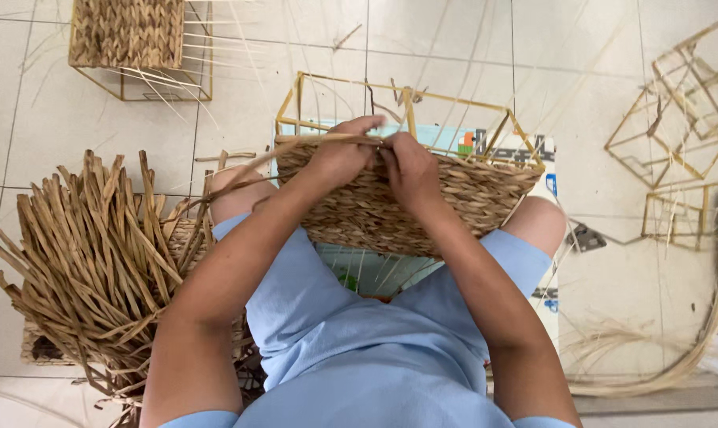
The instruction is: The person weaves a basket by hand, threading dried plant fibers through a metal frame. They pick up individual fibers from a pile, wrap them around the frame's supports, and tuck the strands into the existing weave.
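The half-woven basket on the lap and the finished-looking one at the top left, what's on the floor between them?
In the head view, between the basket and the far basket lie bare pale floor tiles with a few loose thin straw strands.

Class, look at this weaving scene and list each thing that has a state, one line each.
Basket on lap: partly woven, frame top bare.
Left hand: gripping the weave's top edge.
Right hand: pinching the weave beside it.
Far basket: partly woven.
Wire frames: bare, unwoven.
Straw bundle: loose.

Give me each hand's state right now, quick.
Left hand: closed, grip pinching a straw strand at the woven basket rim.
Right hand: closed on the same rim.
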